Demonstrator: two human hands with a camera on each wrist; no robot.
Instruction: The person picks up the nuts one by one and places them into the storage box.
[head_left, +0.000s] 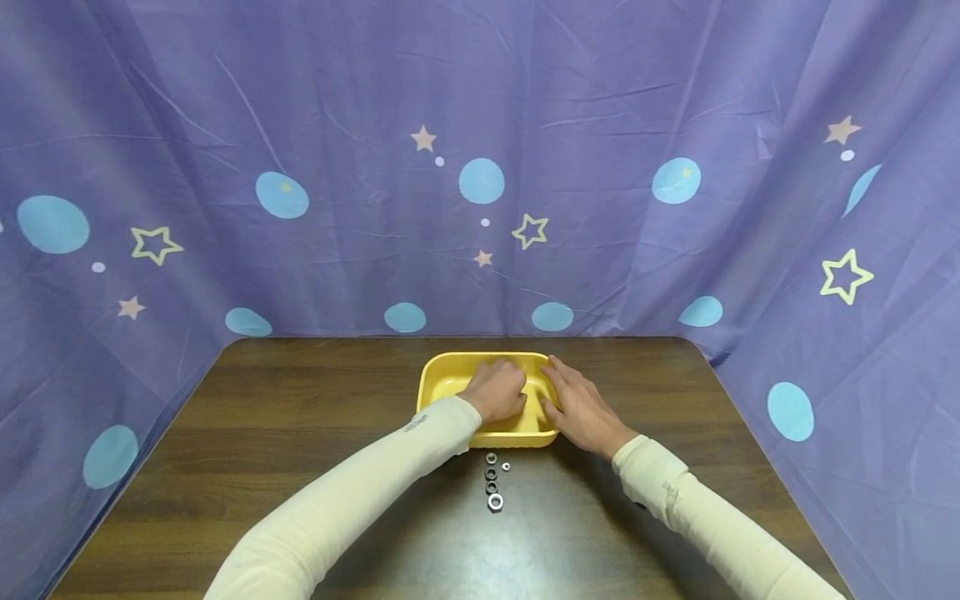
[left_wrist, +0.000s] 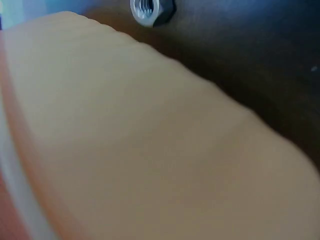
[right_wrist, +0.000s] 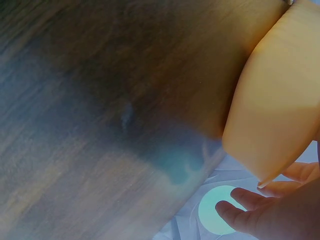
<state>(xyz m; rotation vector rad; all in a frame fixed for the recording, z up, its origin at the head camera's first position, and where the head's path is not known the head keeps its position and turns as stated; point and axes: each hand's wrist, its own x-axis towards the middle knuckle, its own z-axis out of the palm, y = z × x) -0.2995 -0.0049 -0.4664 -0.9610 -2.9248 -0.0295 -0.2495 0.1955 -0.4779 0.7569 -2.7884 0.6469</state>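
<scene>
A yellow plastic bin sits on the table. My left hand reaches down into it with bent fingers; the fingertips are hidden, so what they hold cannot be seen. At the bin's right end, my right hand rests on the rim, its fingers fairly straight and the thumb on the inner side. In the right wrist view, fingers extend past the bin wall. Several nuts stand in a column in front of the bin, the nearest a larger silver hex nut. Beside the column lies a small silver nut.
The brown wood-grain table reaches back to a purple curtain with stars and blue dots, which also hangs along both sides. The bin's wall fills most of the left wrist view, with a hex nut above it.
</scene>
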